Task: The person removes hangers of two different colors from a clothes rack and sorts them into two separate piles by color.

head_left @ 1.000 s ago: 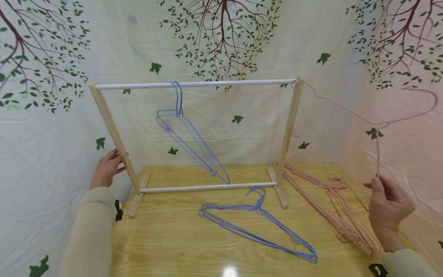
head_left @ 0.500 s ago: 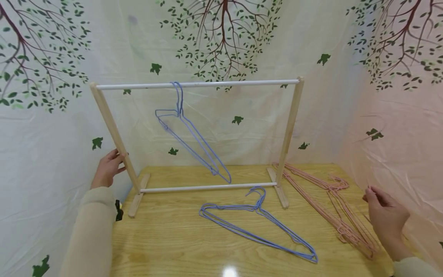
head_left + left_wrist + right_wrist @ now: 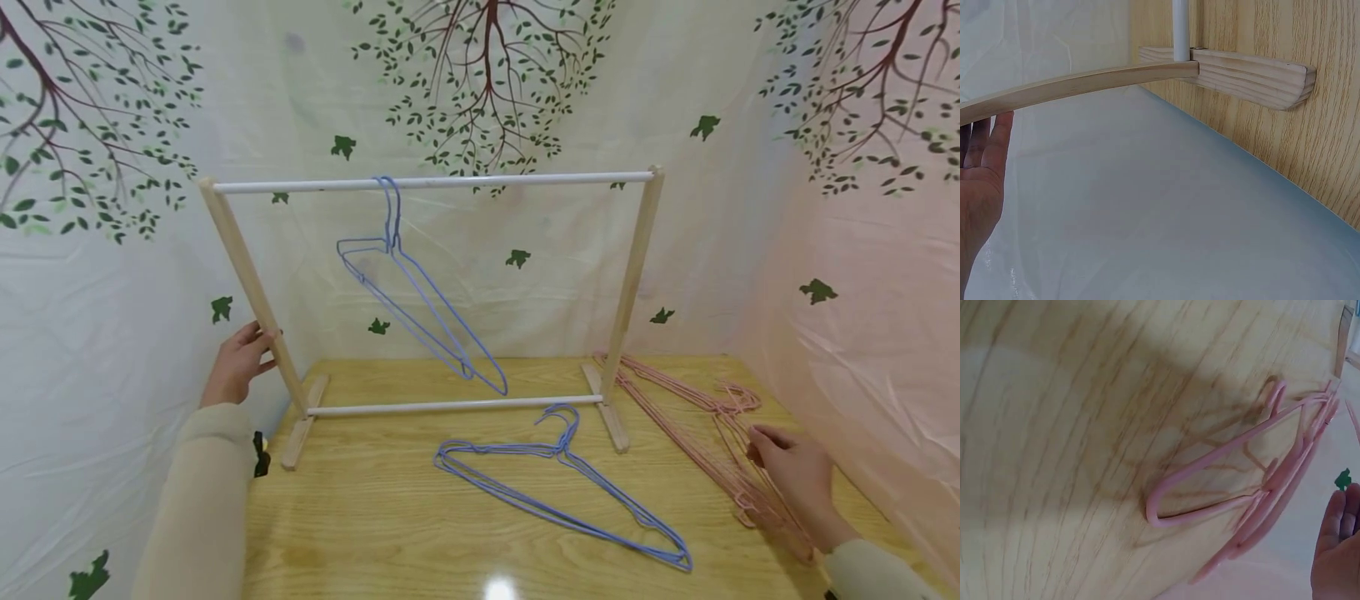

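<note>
At the left wooden post of a small clothes rack, my left hand holds on with its fingers, which show straight against the post in the left wrist view. My right hand is low over a pile of pink wire hangers, fingers drawn together. In the right wrist view a short piece of pink wire hanger shows apart from the pile, above the right hand; the grip itself is hidden. Two blue hangers hang from the rack's white top bar.
Several blue wire hangers lie stacked on the wooden table in front of the rack. The white lower bar joins the rack's wooden feet. Plastic sheeting printed with trees and leaves surrounds the table.
My right hand has moved down and left to the pink pile. The pink hanger it held up is no longer seen raised. My left hand stays at the post.
</note>
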The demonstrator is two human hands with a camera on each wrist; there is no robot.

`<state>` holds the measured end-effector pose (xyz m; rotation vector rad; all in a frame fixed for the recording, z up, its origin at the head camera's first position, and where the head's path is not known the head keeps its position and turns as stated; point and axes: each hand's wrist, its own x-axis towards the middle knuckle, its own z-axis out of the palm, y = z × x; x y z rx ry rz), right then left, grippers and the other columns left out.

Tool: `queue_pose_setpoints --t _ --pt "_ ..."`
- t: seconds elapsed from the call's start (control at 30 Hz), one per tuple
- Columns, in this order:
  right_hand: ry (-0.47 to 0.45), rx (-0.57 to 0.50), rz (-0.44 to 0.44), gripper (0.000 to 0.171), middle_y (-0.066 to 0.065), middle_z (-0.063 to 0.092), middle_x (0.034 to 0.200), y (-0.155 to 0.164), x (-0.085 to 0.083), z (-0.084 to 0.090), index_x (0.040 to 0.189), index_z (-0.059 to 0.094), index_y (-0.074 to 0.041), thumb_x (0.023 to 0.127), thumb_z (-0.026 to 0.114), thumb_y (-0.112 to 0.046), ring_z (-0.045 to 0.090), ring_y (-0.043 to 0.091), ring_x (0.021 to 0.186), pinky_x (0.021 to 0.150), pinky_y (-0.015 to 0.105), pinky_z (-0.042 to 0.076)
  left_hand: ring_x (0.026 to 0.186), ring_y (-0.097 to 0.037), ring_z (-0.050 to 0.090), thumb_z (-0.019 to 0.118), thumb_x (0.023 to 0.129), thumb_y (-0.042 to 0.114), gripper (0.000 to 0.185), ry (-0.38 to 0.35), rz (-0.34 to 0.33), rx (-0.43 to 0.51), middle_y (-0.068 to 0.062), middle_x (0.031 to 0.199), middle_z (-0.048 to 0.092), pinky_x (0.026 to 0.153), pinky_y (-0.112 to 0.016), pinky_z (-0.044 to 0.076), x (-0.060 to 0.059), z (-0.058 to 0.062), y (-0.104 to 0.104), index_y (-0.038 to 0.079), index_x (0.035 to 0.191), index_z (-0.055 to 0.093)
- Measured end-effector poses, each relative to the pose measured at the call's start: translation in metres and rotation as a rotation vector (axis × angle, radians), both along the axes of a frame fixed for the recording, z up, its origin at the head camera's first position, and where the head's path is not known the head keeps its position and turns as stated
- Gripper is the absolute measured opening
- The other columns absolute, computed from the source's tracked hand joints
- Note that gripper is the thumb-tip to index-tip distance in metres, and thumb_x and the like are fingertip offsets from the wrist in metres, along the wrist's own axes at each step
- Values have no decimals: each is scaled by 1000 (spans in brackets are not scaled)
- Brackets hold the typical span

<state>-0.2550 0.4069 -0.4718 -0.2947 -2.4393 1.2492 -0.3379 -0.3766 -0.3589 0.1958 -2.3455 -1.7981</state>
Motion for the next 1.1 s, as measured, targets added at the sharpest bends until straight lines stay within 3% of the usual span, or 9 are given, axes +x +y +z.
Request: queue_pose_setpoints --t 0.1,0.27,0.4,0.7,0.97,1.1 --pt "-43 102 17 47 7 74 80 4 -3 -5 119 64 13 102 56 -30 69 14 69 58 21 54 137 -33 36 43 106 38 64 1 -5 -4 -16 149 38 110 -53 37 -1 -1 -1 10 159 20" --pt "-45 311 -23 47 30 66 111 11 -6 -9 124 60 12 103 49 -28 61 49 98 76 53 48 137 -33 35 43 106 38 64 0 -4 -4 -16 149 38 110 -53 37 3 0 1 10 159 19" --pt "10 347 -41 45 34 60 118 9 -10 -6 125 59 12 103 47 -25 54 55 105 82 62 43 139 -34 34 43 106 37 64 -11 13 11 -17 151 36 111 -53 36 6 0 2 12 159 18" --pt "119 323 -15 37 30 65 114 -24 -18 15 123 64 8 102 53 -21 60 50 102 80 57 48 140 -37 31 43 106 38 65 -11 10 3 -21 154 31 111 -55 35 8 0 3 11 159 17" --pt "273 286 160 32 27 68 109 -93 -31 51 121 66 6 102 57 -18 66 43 97 82 56 53 134 -31 37 44 106 37 64 7 14 8 -16 147 39 110 -53 36 9 0 4 10 159 19" --pt "352 241 225 28 22 71 105 -141 -39 72 118 70 3 99 62 -16 69 37 90 70 35 59 135 -31 36 43 106 36 63 2 11 1 -17 150 36 111 -54 36 10 0 4 11 159 17"
